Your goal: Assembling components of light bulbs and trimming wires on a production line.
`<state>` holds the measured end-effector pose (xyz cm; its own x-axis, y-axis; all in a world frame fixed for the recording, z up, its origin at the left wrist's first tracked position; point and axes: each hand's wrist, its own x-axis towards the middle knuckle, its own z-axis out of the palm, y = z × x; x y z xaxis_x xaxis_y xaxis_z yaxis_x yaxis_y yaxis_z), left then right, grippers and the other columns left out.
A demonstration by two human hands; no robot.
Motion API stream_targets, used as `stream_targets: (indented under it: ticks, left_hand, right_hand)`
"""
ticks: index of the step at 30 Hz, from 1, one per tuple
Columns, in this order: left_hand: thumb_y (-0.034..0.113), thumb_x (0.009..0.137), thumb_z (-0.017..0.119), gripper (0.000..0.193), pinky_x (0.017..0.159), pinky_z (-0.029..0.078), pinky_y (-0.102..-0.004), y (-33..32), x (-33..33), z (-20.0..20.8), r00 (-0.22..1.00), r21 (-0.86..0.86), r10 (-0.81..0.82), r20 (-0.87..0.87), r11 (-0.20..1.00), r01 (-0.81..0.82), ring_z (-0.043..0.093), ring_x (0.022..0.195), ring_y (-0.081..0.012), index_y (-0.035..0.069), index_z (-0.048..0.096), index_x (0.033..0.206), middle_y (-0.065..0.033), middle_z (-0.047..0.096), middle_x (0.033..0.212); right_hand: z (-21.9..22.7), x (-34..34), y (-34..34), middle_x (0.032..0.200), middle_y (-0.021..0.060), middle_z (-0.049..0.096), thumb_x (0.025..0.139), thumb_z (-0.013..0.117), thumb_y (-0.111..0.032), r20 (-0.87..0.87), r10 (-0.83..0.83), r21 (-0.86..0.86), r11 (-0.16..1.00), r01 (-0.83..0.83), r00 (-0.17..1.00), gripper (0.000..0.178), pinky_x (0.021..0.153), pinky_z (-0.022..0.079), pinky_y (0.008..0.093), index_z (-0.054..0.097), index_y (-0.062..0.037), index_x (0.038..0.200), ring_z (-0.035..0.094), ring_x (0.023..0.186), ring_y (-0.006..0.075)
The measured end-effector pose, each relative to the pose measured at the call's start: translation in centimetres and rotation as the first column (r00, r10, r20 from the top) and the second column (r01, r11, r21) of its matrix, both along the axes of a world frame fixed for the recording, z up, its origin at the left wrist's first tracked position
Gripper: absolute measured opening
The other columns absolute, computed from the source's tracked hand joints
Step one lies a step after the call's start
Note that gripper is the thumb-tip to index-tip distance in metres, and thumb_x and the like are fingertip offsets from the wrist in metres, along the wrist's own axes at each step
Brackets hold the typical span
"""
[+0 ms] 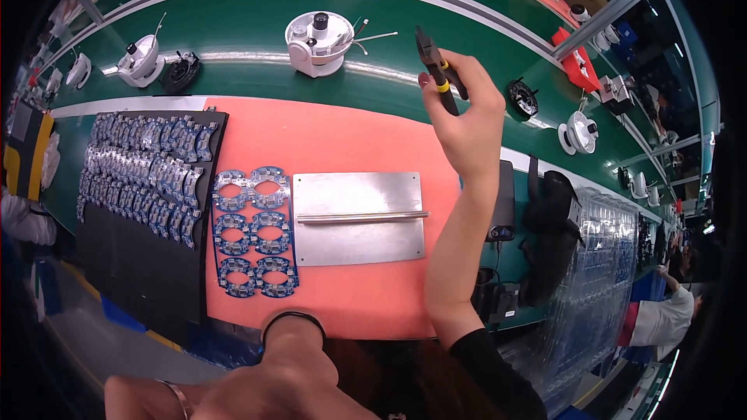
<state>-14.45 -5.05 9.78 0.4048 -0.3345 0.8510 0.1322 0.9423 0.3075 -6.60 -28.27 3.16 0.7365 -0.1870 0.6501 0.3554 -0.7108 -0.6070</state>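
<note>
My right hand is raised above the far right part of the orange mat. It grips diagonal cutters with black and yellow handles, jaws pointing up and away. At the lower edge, my left hand looms large and close, with a black band at its wrist; its fingers are mostly cut off by the edge. A panel of blue ring-shaped circuit boards lies on the mat. Beside it to the right is a silver metal plate with a raised bar across it. Neither hand touches these.
Left of the mat, a black board carries rows of curved blue circuit boards. White camera housings and black round parts stand along the green bench beyond. Clear plastic trays are stacked at right. Co-workers are farther off.
</note>
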Motion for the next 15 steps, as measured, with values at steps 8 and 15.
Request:
stream_targets:
  ticks: [8,15]
  left_hand:
    - [0.0,0.093,0.054,0.025,0.067,0.068,-0.0413,-0.6,0.1,-0.7,0.994,-0.117,0.106,-0.015,0.987,-0.107,0.054,0.097,-0.0221,0.005,0.039,0.112,-0.0126,0.043,0.112]
    - [0.001,0.092,0.053,0.019,0.067,0.066,-0.0451,0.6,0.3,0.1,0.996,-0.026,-0.087,-0.008,0.996,0.086,0.052,0.097,-0.0237,0.003,0.042,0.107,-0.0076,0.038,0.122]
  right_hand:
    - [-0.4,0.3,-0.4,0.088,0.0096,0.065,0.075,0.071,0.0,0.046,-0.004,-0.005,1.0,0.004,0.999,0.03,0.074,0.051,0.0327,0.067,-0.0025,0.105,0.066,0.082,0.0208]
    - [-0.3,-0.3,-0.3,0.089,0.0083,0.066,0.082,0.068,-0.006,-0.008,-0.033,0.007,0.999,0.033,0.999,0.025,0.08,0.049,0.0284,0.068,-0.002,0.107,0.063,0.082,0.0172]
